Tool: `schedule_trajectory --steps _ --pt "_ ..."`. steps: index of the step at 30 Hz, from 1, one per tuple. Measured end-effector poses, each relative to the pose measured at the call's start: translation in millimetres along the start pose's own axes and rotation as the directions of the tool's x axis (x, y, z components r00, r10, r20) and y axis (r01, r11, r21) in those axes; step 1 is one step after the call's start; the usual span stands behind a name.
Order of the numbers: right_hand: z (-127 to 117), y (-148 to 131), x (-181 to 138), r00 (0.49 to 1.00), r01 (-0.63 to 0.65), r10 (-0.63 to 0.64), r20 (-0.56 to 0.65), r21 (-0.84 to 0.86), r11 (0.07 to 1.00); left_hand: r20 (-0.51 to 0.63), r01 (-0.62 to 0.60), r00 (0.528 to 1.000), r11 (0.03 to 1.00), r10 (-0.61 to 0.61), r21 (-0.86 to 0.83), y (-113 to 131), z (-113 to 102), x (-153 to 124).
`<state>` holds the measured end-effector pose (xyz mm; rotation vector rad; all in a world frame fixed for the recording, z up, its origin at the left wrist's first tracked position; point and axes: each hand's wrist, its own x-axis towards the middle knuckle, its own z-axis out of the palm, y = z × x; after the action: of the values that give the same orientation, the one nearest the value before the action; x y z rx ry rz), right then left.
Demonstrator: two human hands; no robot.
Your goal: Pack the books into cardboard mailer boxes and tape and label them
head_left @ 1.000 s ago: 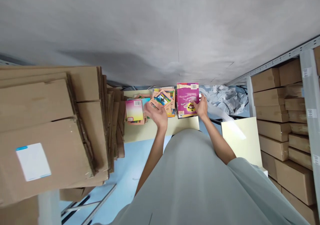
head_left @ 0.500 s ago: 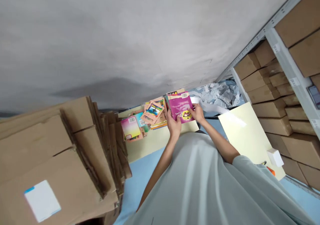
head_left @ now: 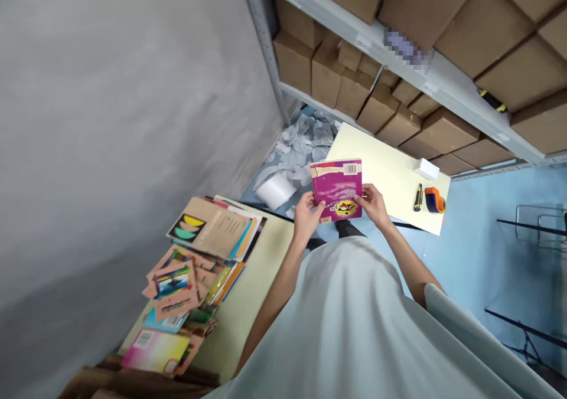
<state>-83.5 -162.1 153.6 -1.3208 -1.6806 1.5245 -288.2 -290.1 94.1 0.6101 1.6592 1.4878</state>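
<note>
Both hands hold a magenta book [head_left: 337, 188] with a barcode and a yellow picture on its cover, lifted in front of my chest. My left hand [head_left: 306, 213] grips its left edge and my right hand [head_left: 373, 204] grips its right edge, fingers closed on the cover. Below left, several colourful books [head_left: 195, 269] lie in loose piles on a pale yellow table [head_left: 252, 304].
A second pale table [head_left: 385, 169] carries a tape dispenser [head_left: 434, 199], a dark marker [head_left: 417, 197] and a small white box [head_left: 426, 168]. A white roll [head_left: 275, 190] and crumpled paper [head_left: 305, 142] lie on the floor. Metal shelving [head_left: 398, 56] holds many cardboard boxes. A grey wall stands at left.
The view has swung right, from the flat cardboard stack toward the shelves. The magenta book has come off the pile and is now held up in both hands over the gap between tables.
</note>
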Motion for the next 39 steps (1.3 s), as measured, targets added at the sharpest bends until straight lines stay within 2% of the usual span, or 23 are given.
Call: schedule_trajectory --steps 5,8,10,13,16,18,22,26,29,33,39 --pt "-80.8 33.2 11.2 0.963 -0.001 0.005 -0.268 0.015 1.0 0.086 -0.167 0.985 0.955 0.15 0.245 22.9 82.7 35.7" --pt "-119.6 51.3 25.7 0.967 -0.008 0.051 -0.25 0.168 0.986 0.11 -0.251 0.967 0.918 0.228 0.306 21.9 135.3 54.7" --pt "-145.4 61.4 37.0 0.98 -0.025 0.078 -0.183 0.274 0.961 0.077 -0.21 0.978 0.933 0.196 0.291 13.7 171.1 65.5" --pt "-184.3 75.7 53.2 0.985 -0.088 0.13 -0.115 0.32 0.943 0.073 -0.071 0.996 0.982 0.059 0.178 -1.0 215.9 78.4" --pt "-216.6 90.9 67.0 0.983 -0.154 0.179 -0.05 0.314 0.937 0.114 0.055 0.991 0.991 -0.07 0.125 -8.0 241.7 89.6" --pt "-230.1 100.9 75.4 0.989 -0.136 0.148 -0.019 0.294 0.946 0.124 0.132 0.981 0.981 -0.15 0.141 -8.9 250.7 98.4" --pt "-235.2 119.6 93.2 0.996 -0.081 0.088 -0.025 0.199 0.977 0.153 0.202 0.963 0.969 -0.224 0.143 -15.8 264.6 122.9" --pt "-220.8 143.5 114.1 0.978 -0.185 0.196 -0.07 0.136 0.973 0.203 0.23 0.943 0.958 -0.262 0.168 -37.4 281.0 154.5" --pt "-206.8 166.9 131.7 0.939 -0.311 0.323 -0.119 0.105 0.944 0.243 0.285 0.912 0.937 -0.33 0.203 -55.8 293.0 178.3" --pt "-195.1 192.0 154.6 0.862 -0.47 0.47 -0.19 0.051 0.881 0.262 0.365 0.861 0.889 -0.435 0.278 -74.4 306.7 203.9" --pt "-190.5 200.8 175.9 0.803 -0.579 0.553 -0.222 -0.075 0.812 0.303 0.425 0.784 0.824 -0.542 0.374 -86.2 312.3 219.1"
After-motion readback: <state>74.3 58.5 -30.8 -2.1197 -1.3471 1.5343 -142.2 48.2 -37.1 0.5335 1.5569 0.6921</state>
